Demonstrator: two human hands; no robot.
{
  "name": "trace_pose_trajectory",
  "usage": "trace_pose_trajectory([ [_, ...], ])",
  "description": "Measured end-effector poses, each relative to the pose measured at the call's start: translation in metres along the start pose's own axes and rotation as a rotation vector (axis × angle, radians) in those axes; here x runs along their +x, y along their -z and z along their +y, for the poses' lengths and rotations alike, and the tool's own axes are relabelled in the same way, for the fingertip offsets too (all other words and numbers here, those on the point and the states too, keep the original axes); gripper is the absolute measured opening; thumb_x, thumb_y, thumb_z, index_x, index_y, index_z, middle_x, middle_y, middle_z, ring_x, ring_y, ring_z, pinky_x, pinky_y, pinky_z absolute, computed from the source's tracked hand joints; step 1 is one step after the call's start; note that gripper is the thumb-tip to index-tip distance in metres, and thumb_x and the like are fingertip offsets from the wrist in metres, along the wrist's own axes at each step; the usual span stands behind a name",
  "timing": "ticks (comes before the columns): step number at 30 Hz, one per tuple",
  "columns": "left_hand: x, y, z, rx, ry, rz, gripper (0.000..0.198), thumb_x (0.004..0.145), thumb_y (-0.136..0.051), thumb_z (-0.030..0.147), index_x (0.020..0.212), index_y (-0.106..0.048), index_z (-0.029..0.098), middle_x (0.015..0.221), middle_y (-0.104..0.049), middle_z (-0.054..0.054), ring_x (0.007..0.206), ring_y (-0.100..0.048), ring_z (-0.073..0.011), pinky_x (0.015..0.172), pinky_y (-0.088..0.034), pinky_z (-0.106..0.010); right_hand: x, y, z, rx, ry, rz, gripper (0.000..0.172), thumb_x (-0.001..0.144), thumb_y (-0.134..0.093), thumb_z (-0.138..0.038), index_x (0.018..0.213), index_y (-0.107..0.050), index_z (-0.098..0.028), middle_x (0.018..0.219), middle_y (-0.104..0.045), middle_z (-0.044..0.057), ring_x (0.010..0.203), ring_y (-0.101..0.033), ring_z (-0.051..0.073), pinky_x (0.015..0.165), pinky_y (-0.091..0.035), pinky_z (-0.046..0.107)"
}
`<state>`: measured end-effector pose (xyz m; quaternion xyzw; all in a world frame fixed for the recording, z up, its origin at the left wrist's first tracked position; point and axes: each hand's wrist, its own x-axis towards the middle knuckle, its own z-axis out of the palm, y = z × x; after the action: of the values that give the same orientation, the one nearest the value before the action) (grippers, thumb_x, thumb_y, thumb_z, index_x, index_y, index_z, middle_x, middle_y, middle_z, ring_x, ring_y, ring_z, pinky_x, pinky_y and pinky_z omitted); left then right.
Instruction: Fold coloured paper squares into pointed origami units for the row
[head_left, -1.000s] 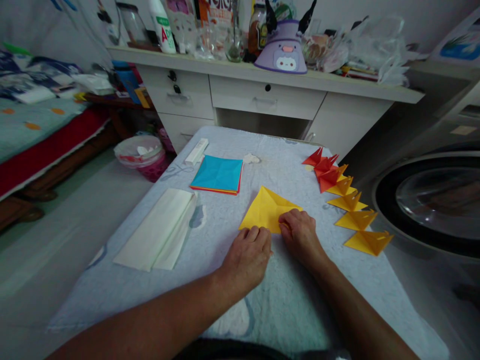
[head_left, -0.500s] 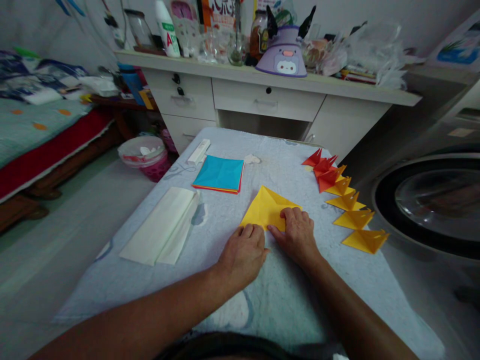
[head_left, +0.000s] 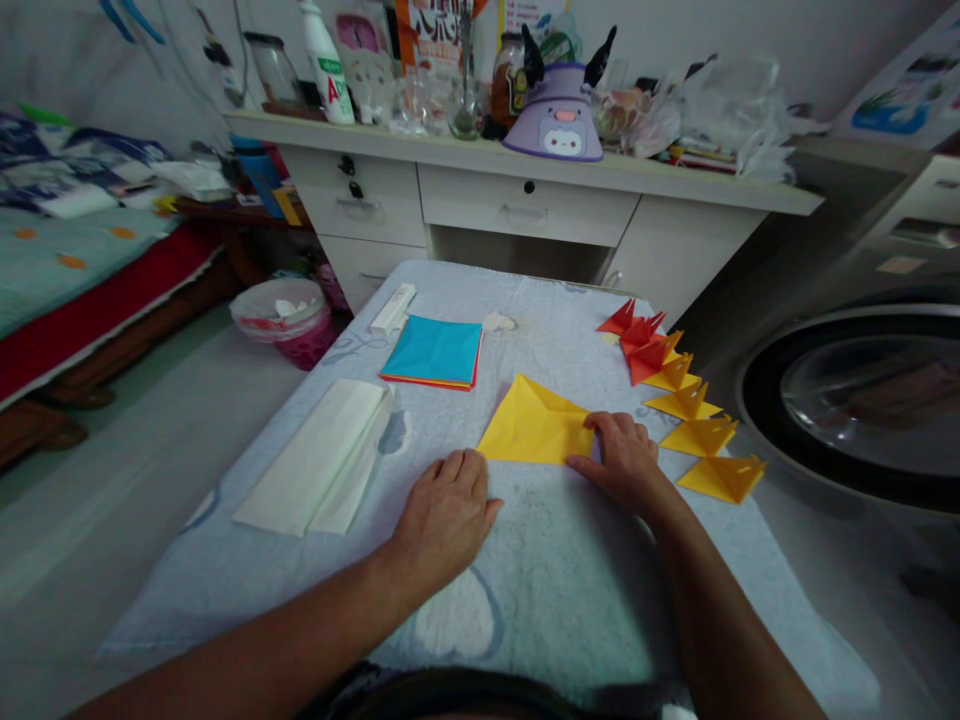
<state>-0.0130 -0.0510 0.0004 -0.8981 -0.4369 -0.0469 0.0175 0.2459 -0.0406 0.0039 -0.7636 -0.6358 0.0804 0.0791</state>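
A yellow sheet of origami paper [head_left: 531, 425], folded to a straight near edge, lies on the cloth-covered table [head_left: 525, 580]. My right hand [head_left: 624, 458] grips its right end between thumb and fingers. Beside the left corner, my left hand [head_left: 448, 510] rests on the cloth, thumb apart and fingers slightly bent, fingertips at or touching the corner. Farther back lies a stack of square paper with a blue sheet [head_left: 435, 350] on top. Along the right edge runs a row of folded yellow pieces [head_left: 701, 436] and red pieces [head_left: 643, 345].
Folded white paper [head_left: 319, 455] lies at the left, and a white box-like strip [head_left: 394, 308] behind it. Past the table stands a white cabinet [head_left: 525, 205] with jars and a purple visor [head_left: 559, 125]. A pink bin [head_left: 304, 340] is left; a washing machine [head_left: 847, 270] is right.
My left hand has slid left, off the paper's near edge to beside its corner. My right hand has moved right to the paper's end. The view has shifted slightly.
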Motion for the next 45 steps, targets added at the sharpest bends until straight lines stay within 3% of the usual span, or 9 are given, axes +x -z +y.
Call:
trace_pose_trajectory([
  [14, 0.002, 0.003, -0.001, 0.031, 0.019, -0.049, 0.03, 0.09, -0.053, 0.032, 0.111, -0.06, 0.012, 0.111, -0.062, -0.014, 0.103, -0.055, -0.0293, 0.085, -0.048, -0.042, 0.008, -0.001, 0.026, 0.119, 0.077, -0.044, 0.047, 0.07, -0.067, -0.027, 0.115, -0.057, -0.022, 0.123, -0.054, 0.013, 0.108, -0.049, 0.031, 0.084, -0.038, 0.041],
  [18, 0.013, 0.021, -0.01, -0.072, 0.036, -0.127, 0.023, 0.09, -0.053, 0.031, 0.102, -0.062, 0.014, 0.101, -0.063, -0.012, 0.099, -0.057, -0.0296, 0.084, -0.049, -0.043, 0.009, 0.002, 0.028, 0.298, 0.031, 0.057, 0.043, 0.066, -0.055, -0.016, 0.108, -0.059, -0.018, 0.108, -0.06, 0.01, 0.097, -0.054, 0.026, 0.08, -0.043, 0.038],
  [20, 0.024, 0.028, -0.018, -0.176, 0.069, -0.118, 0.028, 0.091, -0.051, 0.031, 0.111, -0.058, 0.013, 0.103, -0.063, -0.012, 0.102, -0.057, -0.0288, 0.088, -0.048, -0.042, 0.01, 0.006, 0.026, 0.423, -0.002, 0.16, 0.038, 0.067, -0.05, -0.018, 0.104, -0.061, -0.019, 0.102, -0.061, 0.009, 0.088, -0.056, 0.023, 0.075, -0.045, 0.036],
  [24, 0.052, 0.025, -0.034, -0.391, 0.048, -0.022, 0.034, 0.091, -0.048, 0.023, 0.123, -0.053, 0.014, 0.121, -0.058, -0.012, 0.118, -0.051, -0.026, 0.103, -0.04, -0.041, 0.007, 0.016, 0.017, 0.584, 0.063, 0.259, 0.025, 0.076, -0.048, -0.027, 0.094, -0.063, -0.02, 0.096, -0.061, 0.008, 0.084, -0.057, 0.022, 0.07, -0.045, 0.034],
  [30, 0.079, -0.01, -0.036, -0.624, 0.096, 0.097, 0.04, 0.084, -0.054, 0.018, 0.124, -0.057, 0.014, 0.121, -0.059, -0.011, 0.117, -0.051, -0.0252, 0.106, -0.037, -0.041, 0.002, 0.014, 0.004, 0.63, 0.295, 0.085, 0.019, 0.082, -0.054, -0.032, 0.094, -0.063, -0.021, 0.095, -0.063, 0.006, 0.087, -0.058, 0.022, 0.076, -0.045, 0.035],
  [34, 0.077, -0.02, -0.03, -0.719, 0.074, 0.139, 0.036, 0.08, -0.057, 0.013, 0.115, -0.065, 0.019, 0.111, -0.064, -0.008, 0.109, -0.056, -0.0239, 0.1, -0.041, -0.04, 0.003, 0.004, 0.002, 0.605, 0.401, 0.048, 0.016, 0.078, -0.058, -0.023, 0.093, -0.062, -0.022, 0.102, -0.064, 0.007, 0.097, -0.057, 0.024, 0.089, -0.043, 0.041],
  [38, 0.076, -0.018, -0.027, -0.885, 0.095, 0.175, 0.03, 0.079, -0.053, 0.008, 0.103, -0.069, 0.018, 0.097, -0.062, -0.005, 0.084, -0.058, -0.0164, 0.08, -0.046, -0.03, 0.002, 0.001, 0.002, 0.647, 0.451, 0.048, 0.011, 0.079, -0.055, -0.016, 0.086, -0.06, -0.022, 0.103, -0.062, 0.006, 0.103, -0.056, 0.023, 0.093, -0.041, 0.043],
  [42, 0.076, -0.017, -0.031, -1.041, 0.143, 0.3, 0.03, 0.079, -0.054, 0.009, 0.104, -0.068, 0.018, 0.091, -0.058, -0.002, 0.073, -0.053, -0.012, 0.068, -0.043, -0.024, 0.002, 0.003, 0.002, 0.69, 0.417, 0.182, 0.013, 0.076, -0.055, -0.013, 0.083, -0.061, -0.022, 0.103, -0.055, 0.006, 0.103, -0.053, 0.023, 0.091, -0.042, 0.04],
  [45, 0.075, -0.017, -0.036, -1.171, 0.196, 0.388, 0.033, 0.079, -0.055, 0.011, 0.109, -0.067, 0.019, 0.098, -0.058, -0.002, 0.073, -0.052, -0.011, 0.065, -0.042, -0.022, 0.001, 0.005, 0.001, 0.7, 0.379, 0.264, 0.016, 0.075, -0.056, -0.014, 0.084, -0.065, -0.023, 0.093, -0.052, 0.005, 0.092, -0.053, 0.021, 0.083, -0.044, 0.036],
])
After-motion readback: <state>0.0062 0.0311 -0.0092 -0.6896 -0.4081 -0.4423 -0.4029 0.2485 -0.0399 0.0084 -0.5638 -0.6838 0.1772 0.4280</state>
